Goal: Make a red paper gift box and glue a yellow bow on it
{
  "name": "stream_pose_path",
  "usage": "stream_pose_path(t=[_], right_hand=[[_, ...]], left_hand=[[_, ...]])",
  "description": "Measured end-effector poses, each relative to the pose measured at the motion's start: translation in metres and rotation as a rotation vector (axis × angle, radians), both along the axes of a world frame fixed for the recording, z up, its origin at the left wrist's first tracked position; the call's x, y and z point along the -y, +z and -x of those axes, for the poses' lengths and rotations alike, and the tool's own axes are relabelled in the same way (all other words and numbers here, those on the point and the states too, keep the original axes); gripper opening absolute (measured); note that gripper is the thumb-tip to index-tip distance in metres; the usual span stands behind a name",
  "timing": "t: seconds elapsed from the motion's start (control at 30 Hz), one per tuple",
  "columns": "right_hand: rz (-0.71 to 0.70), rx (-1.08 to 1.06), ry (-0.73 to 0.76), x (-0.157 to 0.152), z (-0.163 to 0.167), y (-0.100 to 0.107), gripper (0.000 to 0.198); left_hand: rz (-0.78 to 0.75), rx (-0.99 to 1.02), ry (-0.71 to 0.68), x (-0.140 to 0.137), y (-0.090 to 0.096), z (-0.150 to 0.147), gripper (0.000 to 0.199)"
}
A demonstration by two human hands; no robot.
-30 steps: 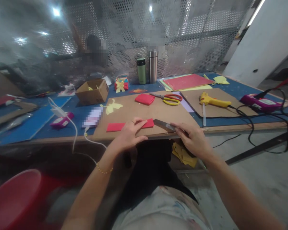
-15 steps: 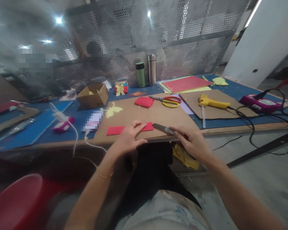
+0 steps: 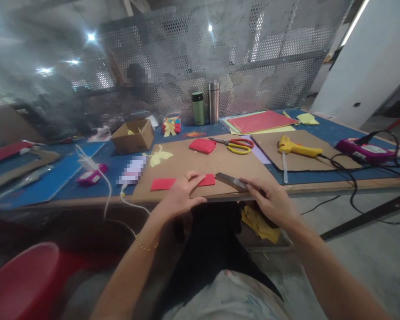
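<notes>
A folded-looking red strip (image 3: 162, 184) lies on the brown cardboard sheet (image 3: 233, 165) near the table's front edge. Across its middle rests my left hand (image 3: 184, 189), fingers extended and thumb apart, pressing from above. My right hand (image 3: 270, 195) is closed around a knife (image 3: 231, 180) with a dark flat blade. The blade points left, its tip right beside the strip's right end; whether they touch I cannot tell. Beyond the hands lie a folded red piece (image 3: 202, 146), scissors (image 3: 239, 145) with red and yellow handles, and a pale yellow bow (image 3: 160, 158).
A yellow glue gun (image 3: 300, 147) with its cord lies on cardboard at right, beside a purple device (image 3: 366, 150). An open cardboard box (image 3: 133, 137), a green tumbler (image 3: 198, 109) and a steel flask (image 3: 214, 103) stand behind. A white cable (image 3: 110, 189) hangs over the front edge at left.
The camera view has tilted up slightly, so the whole scene sits a little lower and further right. Both hands, the strip and the knife keep nearly the same positions relative to each other.
</notes>
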State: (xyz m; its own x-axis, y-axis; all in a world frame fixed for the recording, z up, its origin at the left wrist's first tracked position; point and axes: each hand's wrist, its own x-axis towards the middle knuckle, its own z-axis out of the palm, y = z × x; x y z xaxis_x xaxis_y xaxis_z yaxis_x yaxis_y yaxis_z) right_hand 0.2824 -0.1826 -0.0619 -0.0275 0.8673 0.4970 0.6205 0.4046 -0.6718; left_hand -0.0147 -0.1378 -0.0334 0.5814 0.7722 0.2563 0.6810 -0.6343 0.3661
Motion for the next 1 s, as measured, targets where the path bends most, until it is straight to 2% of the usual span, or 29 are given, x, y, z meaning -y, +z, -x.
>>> stream_pose_path(t=[0.13, 0.6, 0.77, 1.0], right_hand=[[0.035, 0.041, -0.014, -0.001, 0.001, 0.003, 0.041], [0.096, 0.076, 0.113, -0.001, 0.008, 0.007, 0.041], [0.11, 0.185, 0.149, 0.001, 0.012, 0.013, 0.039], [0.123, 0.406, 0.123, 0.009, 0.01, 0.007, 0.043]], left_hand=[[-0.002, 0.005, -0.007, 0.001, 0.0, -0.001, 0.069], [-0.013, -0.013, -0.009, 0.0, 0.001, -0.001, 0.069], [-0.034, -0.032, -0.054, 0.0, 0.001, 0.001, 0.069], [-0.06, -0.077, -0.028, 0.0, 0.001, -0.004, 0.074]])
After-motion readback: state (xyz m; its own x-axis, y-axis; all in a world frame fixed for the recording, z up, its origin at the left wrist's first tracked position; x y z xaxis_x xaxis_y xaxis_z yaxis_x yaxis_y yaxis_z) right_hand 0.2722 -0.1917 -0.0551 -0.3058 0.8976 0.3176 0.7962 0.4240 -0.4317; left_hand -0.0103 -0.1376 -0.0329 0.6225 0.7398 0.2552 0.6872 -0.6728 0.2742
